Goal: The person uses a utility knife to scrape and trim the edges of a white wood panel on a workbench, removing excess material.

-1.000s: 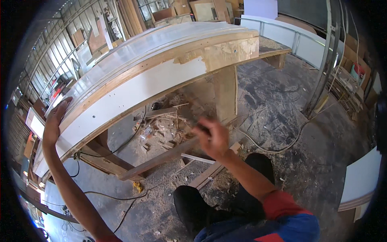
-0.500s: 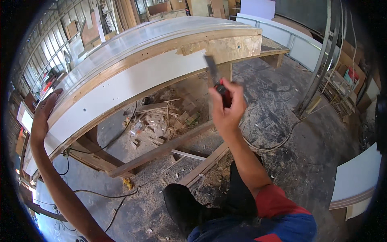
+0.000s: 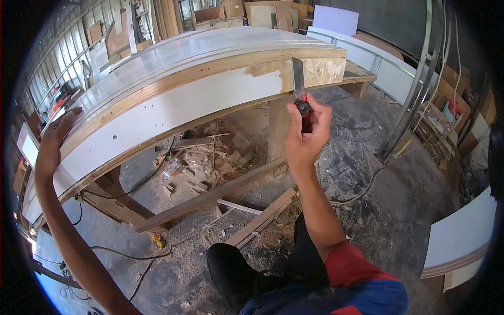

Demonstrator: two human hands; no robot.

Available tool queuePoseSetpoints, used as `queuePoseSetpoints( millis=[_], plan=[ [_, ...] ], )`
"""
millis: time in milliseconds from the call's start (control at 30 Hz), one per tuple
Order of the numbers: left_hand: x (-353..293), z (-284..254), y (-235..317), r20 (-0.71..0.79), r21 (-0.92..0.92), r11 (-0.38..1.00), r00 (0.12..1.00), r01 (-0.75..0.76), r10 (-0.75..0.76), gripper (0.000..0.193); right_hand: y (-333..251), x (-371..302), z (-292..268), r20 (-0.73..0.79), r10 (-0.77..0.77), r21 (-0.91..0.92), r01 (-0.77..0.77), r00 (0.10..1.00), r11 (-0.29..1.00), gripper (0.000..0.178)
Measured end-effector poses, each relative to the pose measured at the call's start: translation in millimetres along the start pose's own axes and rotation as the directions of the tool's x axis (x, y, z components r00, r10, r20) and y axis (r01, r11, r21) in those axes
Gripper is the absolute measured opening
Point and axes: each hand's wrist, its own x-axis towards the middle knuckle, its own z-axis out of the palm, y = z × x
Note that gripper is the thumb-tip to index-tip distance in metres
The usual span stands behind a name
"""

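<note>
My right hand point(image 3: 308, 137) is closed round the red and black handle of a chisel point(image 3: 298, 76). Its flat metal blade points up, in front of the bare wood near the right end of the long curved panel point(image 3: 178, 105). That panel has a white side face, a wooden strip along its upper edge and a brown, patchy stretch beside the bare wood. Whether the blade touches the wood I cannot tell. At the panel's left end my left hand point(image 3: 56, 137) lies over the upper edge, fingers stretched out, holding no tool.
Under the panel, wooden supports point(image 3: 210, 195) stand near a heap of wood scraps point(image 3: 202, 163). Cables point(image 3: 131, 255) run over the dusty floor. A metal post point(image 3: 415, 100) rises at the right, with a white curved panel point(image 3: 457, 236) below it.
My right hand has moved right with the chisel, from the edge of the white face toward the bare wood. My left hand keeps its place on the panel.
</note>
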Motion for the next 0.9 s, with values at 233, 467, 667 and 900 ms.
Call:
queuePoseSetpoints(
  millis=[233, 467, 667, 900],
  plan=[
    [1, 5, -5, -0.037, -0.063, 0.998, 0.999, 0.017, -0.019, 0.055, 7, -6, 2, 0.033, -0.091, -0.068, 0.093, 0.995, 0.993, 0.028],
    [-2, 3, 1, -0.043, -0.046, 0.999, 0.999, 0.017, -0.018, 0.055, 5, -24, -7, 0.052, -0.150, -0.155, 0.156, 0.987, 0.976, 0.027],
    [3, -4, -9, -0.016, 0.014, 0.999, 0.999, -0.044, 0.044, 0.056, 13, -66, -22, 0.347, -0.078, -0.049, 0.101, 0.935, 0.994, 0.026],
    [-2, 1, 9, 0.038, 0.039, 0.999, 0.999, -0.005, 0.003, 0.054, 7, 4, -6, 0.073, -0.132, -0.045, 0.136, 0.989, 0.990, 0.031]
  ],
)
